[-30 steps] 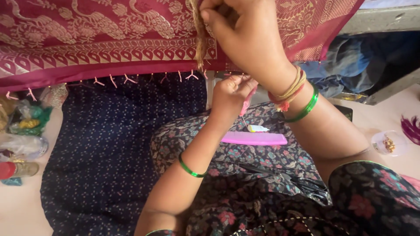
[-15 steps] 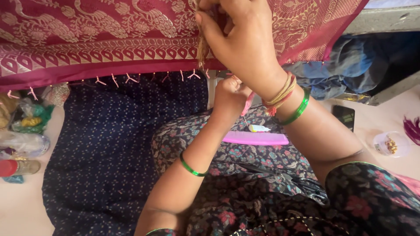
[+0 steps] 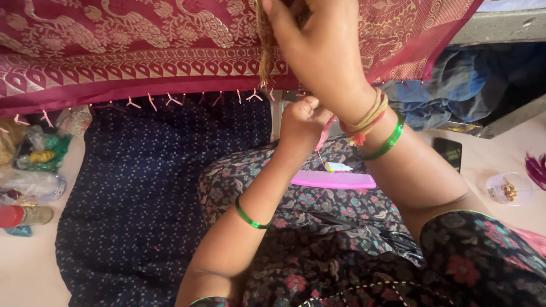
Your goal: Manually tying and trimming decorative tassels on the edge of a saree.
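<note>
A maroon silk cloth with gold woven motifs (image 3: 142,51) hangs across the top of the view, its border edge running from the left side down to the middle. Along that lower edge a row of small pink knotted tassels (image 3: 170,101) is already tied, from the far left to just short of the hands; the stretch of edge to the right, behind the forearm, shows no finished tassels that I can make out, so the work looks partly done, with the rest of the edge still to go. Below the cloth a dark blue dotted fabric (image 3: 142,187) covers the floor, and the person's lap in floral print (image 3: 318,204) fills the bottom right.

The right hand (image 3: 324,51) is raised against the cloth, fingers closed and pinching a bunch of loose golden fringe threads (image 3: 264,51) that hang down from the border. The left hand (image 3: 301,122) sits just below the edge, curled into a fist around a thin pink thread (image 3: 324,136) that trails beside the wrist.

On the lap lies a pink comb (image 3: 335,181), with a small white tube (image 3: 336,167) touching its upper side. A small clear cup of beads (image 3: 506,190) stands on the floor at the right edge, and bottles and plastic bags (image 3: 34,170) crowd the left edge.
</note>
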